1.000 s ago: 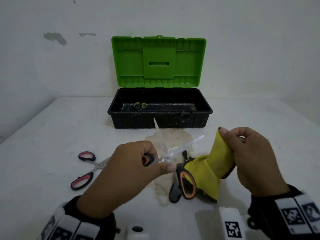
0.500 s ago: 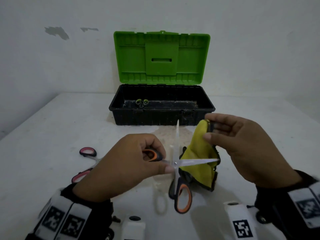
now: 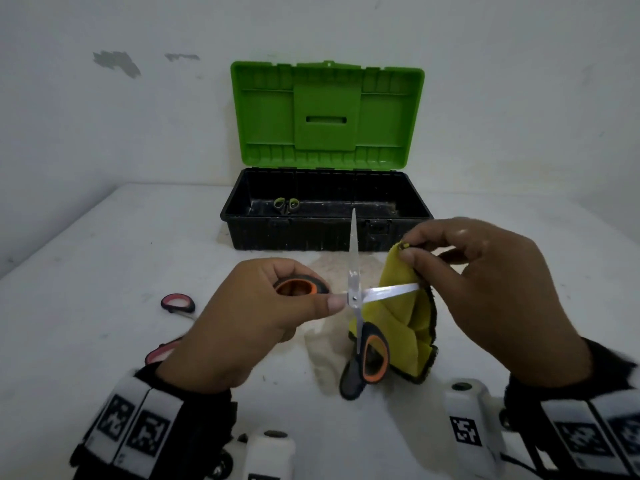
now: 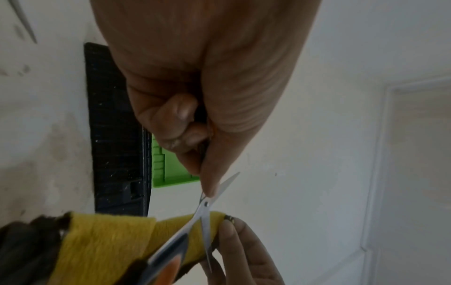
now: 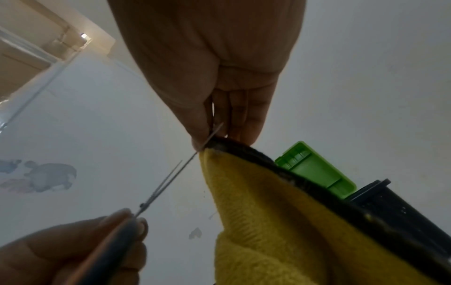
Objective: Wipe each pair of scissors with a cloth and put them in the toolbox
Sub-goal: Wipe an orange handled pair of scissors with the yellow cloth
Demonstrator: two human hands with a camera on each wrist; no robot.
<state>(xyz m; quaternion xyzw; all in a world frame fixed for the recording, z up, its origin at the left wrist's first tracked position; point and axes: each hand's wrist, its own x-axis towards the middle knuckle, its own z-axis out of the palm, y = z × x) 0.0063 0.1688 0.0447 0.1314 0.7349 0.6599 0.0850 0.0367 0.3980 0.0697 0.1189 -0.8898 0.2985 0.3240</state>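
Note:
Orange-and-black scissors [image 3: 354, 299] are held above the table, spread wide. One blade points up and the other points right into a yellow cloth [image 3: 398, 306]. My left hand [image 3: 311, 296] grips one handle loop, and the other loop hangs low in front of the cloth. My right hand [image 3: 412, 258] pinches the cloth's top fold, where the sideways blade's tip ends. In the right wrist view the blade [image 5: 168, 181] runs up between thumb and fingers [image 5: 241, 123] beside the cloth [image 5: 268, 221]. The left wrist view shows the scissors [image 4: 205, 208] crossing the cloth [image 4: 109, 241].
An open toolbox [image 3: 325, 233] with a raised green lid [image 3: 325, 116] stands at the back by the wall, with green-handled scissors [image 3: 285, 204] inside. Pink-handled scissors [image 3: 177, 303] lie on the white table [image 3: 86, 271] at the left, partly hidden by my left hand.
The scissors have turned and spread wider, so one blade now stands upright and the other points right. My right hand has lifted the cloth to that sideways blade.

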